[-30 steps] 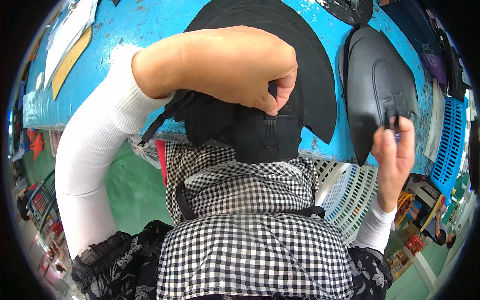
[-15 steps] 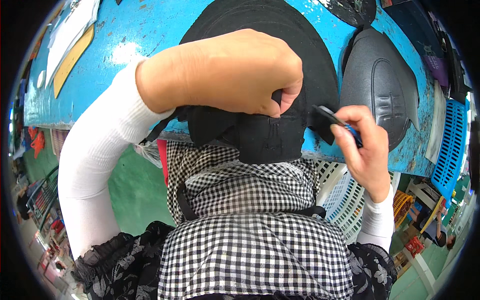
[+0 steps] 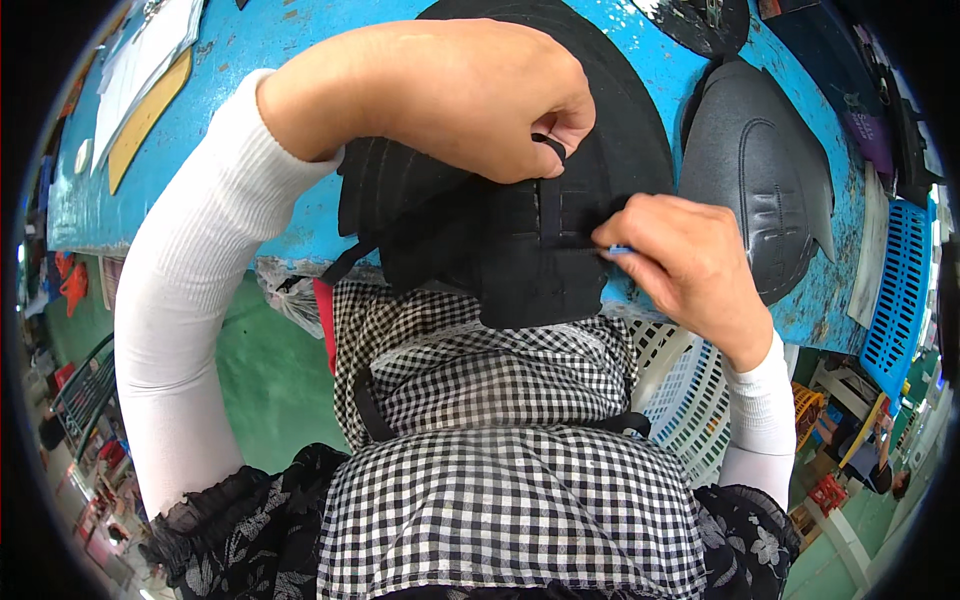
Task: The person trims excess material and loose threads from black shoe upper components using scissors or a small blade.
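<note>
A large black padded fabric piece (image 3: pixel 625 110) with stitched seams lies at the table's front edge, its near flap hanging over. My left hand (image 3: pixel 480 100) is closed in a pinch on a narrow black strap (image 3: pixel 551 215), drawn up from the flap's seam. Close to the strap's lower end, at the piece's right side, my right hand (image 3: pixel 690 265) is closed round a small tool with a blue handle (image 3: pixel 620 250). Its working end is hidden by the fingers and dark cloth. A loose black strap (image 3: pixel 350 258) sticks out on the left.
On the blue table (image 3: pixel 240 100), a glossy black padded piece (image 3: pixel 765 150) sits to the right. Papers (image 3: pixel 145 60) lie on a yellow board at far left. A blue basket (image 3: pixel 895 290) stands at the right edge, and a white basket (image 3: pixel 690 400) below the table.
My left hand has risen away from the flap, pulling the strap into view. My right hand has moved left with the tool, onto the black piece, its fingers now closer together.
</note>
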Available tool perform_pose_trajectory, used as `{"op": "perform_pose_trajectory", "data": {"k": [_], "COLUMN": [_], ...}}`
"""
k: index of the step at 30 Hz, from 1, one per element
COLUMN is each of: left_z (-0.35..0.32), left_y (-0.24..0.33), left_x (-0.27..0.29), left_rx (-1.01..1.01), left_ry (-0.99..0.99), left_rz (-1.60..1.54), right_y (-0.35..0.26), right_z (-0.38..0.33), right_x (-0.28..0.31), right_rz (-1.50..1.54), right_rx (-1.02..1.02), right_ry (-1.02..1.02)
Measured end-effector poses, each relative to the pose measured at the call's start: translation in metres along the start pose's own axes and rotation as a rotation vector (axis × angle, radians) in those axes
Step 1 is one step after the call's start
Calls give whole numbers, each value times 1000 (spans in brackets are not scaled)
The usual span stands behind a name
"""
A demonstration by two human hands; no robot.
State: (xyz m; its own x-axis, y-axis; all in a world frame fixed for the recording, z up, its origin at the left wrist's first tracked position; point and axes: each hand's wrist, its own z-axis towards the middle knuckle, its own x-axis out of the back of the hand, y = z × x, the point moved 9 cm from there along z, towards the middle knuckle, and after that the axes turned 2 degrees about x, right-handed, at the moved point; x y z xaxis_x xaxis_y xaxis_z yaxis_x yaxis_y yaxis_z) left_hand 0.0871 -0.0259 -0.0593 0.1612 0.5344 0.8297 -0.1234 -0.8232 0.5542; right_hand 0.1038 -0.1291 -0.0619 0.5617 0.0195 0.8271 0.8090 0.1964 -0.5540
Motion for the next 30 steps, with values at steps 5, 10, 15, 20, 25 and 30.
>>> {"op": "perform_pose_trajectory", "data": {"k": [5,10,15,20,25,30], "left_z": [2,2,-1,-6,-36,-77], "left_y": [0,-12,-6,-11,-38,-41], "left_x": [0,-12,-7,-7,3,16], "left_rx": [11,118,21,-46,145,274], "left_ry": [-13,-153,-56,36,310,531], "left_rz": [5,-29,-2,-10,-637,-707], "right_y": [4,9,15,21,-1,-41], "right_z": [9,9,13,16,10,14], "right_x": [5,19,21,16,22,-21], "right_rz": [-276,-67,-169,-144,-106,-445], "right_rx": [-122,-169,-249,-284,-174,-115], "right_ry": [117,168,185,140,217,156]}}
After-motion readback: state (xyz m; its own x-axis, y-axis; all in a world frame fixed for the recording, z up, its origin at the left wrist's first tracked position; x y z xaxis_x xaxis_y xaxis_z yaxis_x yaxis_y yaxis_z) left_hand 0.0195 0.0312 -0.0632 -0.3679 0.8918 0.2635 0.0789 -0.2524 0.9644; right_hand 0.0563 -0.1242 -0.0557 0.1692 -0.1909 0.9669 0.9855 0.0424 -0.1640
